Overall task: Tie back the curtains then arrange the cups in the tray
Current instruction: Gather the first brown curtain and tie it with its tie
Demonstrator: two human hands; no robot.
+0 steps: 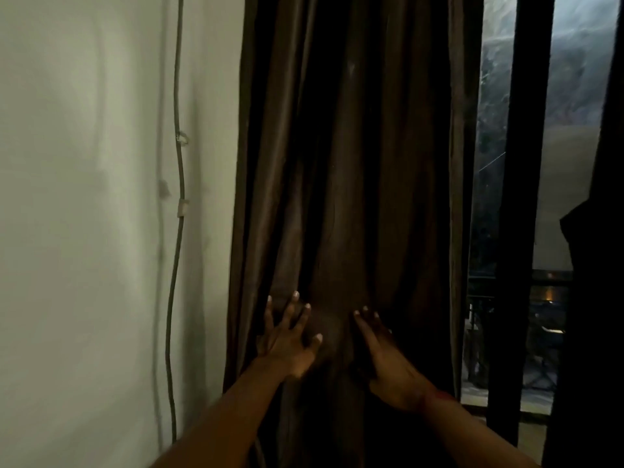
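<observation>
A dark brown curtain (351, 157) hangs in gathered folds from the top of the view to the bottom, left of the window. My left hand (290, 342) is spread with straight fingers against the curtain's lower left folds. My right hand (385, 356) lies flat on the fabric just to the right of it, fingers pointing up. Neither hand holds anything. A second dark curtain (594, 265) hangs at the far right edge. No cups or tray are in view.
A pale wall (87, 197) fills the left side, with a thin cable (179, 163) clipped to it running top to bottom. A dark window frame bar (523, 197) stands right of the curtain, with glass (489, 130) and a balcony railing (547, 288) beyond.
</observation>
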